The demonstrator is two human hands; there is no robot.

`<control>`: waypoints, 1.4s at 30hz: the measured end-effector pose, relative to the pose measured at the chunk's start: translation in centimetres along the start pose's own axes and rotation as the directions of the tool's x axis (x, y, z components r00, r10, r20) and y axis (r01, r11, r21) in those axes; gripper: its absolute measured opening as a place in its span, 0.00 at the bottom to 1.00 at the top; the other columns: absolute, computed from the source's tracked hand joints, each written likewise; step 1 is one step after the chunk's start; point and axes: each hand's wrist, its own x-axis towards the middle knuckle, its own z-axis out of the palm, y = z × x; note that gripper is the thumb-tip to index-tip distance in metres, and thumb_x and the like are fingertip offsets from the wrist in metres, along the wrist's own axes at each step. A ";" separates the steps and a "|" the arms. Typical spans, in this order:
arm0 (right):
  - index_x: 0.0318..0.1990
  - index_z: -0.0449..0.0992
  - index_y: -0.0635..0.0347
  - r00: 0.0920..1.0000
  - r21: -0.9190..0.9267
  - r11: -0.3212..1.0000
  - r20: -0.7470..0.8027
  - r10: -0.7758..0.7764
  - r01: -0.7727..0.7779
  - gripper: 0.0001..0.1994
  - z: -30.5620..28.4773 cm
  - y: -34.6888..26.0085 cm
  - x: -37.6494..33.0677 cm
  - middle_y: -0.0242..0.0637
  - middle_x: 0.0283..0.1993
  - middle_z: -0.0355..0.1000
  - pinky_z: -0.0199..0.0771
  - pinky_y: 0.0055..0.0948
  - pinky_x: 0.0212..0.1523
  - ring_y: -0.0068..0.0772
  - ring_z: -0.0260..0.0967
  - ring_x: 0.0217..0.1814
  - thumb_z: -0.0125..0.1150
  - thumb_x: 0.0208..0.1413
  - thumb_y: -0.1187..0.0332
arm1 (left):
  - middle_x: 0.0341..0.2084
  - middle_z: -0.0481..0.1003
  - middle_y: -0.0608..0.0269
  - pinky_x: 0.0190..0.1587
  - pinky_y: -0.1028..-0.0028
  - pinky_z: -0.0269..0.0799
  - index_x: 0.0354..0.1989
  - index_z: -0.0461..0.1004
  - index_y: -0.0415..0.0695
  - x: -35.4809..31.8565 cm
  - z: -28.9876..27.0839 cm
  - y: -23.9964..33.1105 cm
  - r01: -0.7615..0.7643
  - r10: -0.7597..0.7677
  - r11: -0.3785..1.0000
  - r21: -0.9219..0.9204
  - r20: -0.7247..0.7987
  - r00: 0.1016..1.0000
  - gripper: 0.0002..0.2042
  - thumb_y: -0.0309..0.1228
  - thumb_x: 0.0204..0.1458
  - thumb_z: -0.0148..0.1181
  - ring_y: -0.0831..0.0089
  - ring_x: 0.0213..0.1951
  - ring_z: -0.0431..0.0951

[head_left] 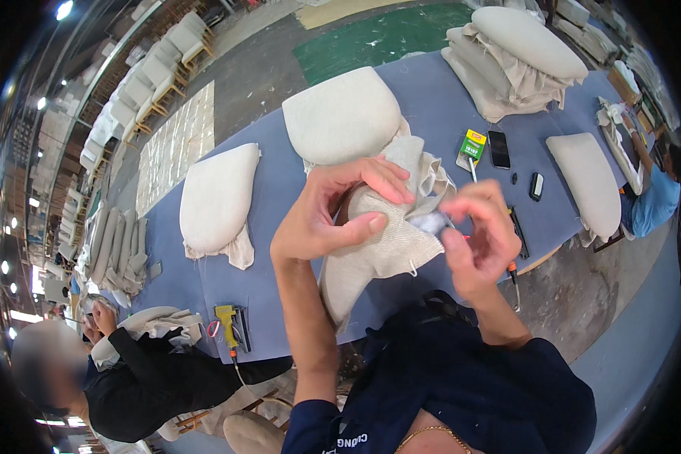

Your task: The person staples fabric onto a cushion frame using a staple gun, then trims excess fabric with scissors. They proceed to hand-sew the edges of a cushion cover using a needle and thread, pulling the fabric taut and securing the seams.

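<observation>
My left hand (339, 203) is closed on a beige fabric-covered cushion (382, 246), its thumb and fingers gripping the cloth near the top. White stuffing (430, 222) shows at the cushion's open right side, where loose folds of fabric gather. Right beside that opening is my right hand (480, 238), thumb and fingertips drawn together. It is slightly blurred, and what the fingertips hold is too small to make out. A short pale loop hangs from the cushion's lower edge. Both hands are above the blue-grey table (268, 250).
More beige cushions (342, 113) lie around, with a tall stack (511, 64) far right. Near my right are a green-yellow box (471, 144), a phone (499, 150) and a black tool (517, 233). A yellow staple gun (227, 321) lies left. Co-workers (654, 189) sit on both sides.
</observation>
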 end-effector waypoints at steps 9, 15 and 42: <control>0.41 0.84 0.59 0.937 0.028 0.959 0.205 -0.282 0.282 0.22 3.4 2.7 2.1 0.38 0.40 0.77 0.76 0.34 0.42 0.41 0.75 0.41 0.68 0.31 0.79 | 0.49 0.74 0.50 0.58 0.60 0.69 0.47 0.75 0.40 -5.3 6.9 5.2 0.288 0.321 0.564 0.773 -0.528 0.787 0.22 0.24 0.38 0.69 0.53 0.53 0.74; 0.39 0.83 0.64 0.890 0.152 0.951 0.337 -0.307 0.271 0.20 5.6 1.2 0.8 0.38 0.35 0.75 0.73 0.38 0.42 0.40 0.71 0.38 0.65 0.30 0.83 | 0.51 0.72 0.48 0.52 0.53 0.75 0.53 0.71 0.38 -9.7 8.2 -1.1 0.371 0.670 0.258 0.892 -0.442 0.597 0.23 0.28 0.47 0.66 0.47 0.50 0.75; 0.51 0.76 0.73 0.741 -0.059 0.832 0.491 -0.457 0.552 0.23 5.4 1.8 2.9 0.52 0.54 0.76 0.77 0.48 0.58 0.51 0.76 0.57 0.62 0.44 0.74 | 0.36 0.76 0.49 0.39 0.61 0.76 0.43 0.75 0.34 -7.2 7.2 1.9 0.334 0.591 0.081 0.939 -0.315 0.742 0.17 0.27 0.45 0.70 0.54 0.35 0.78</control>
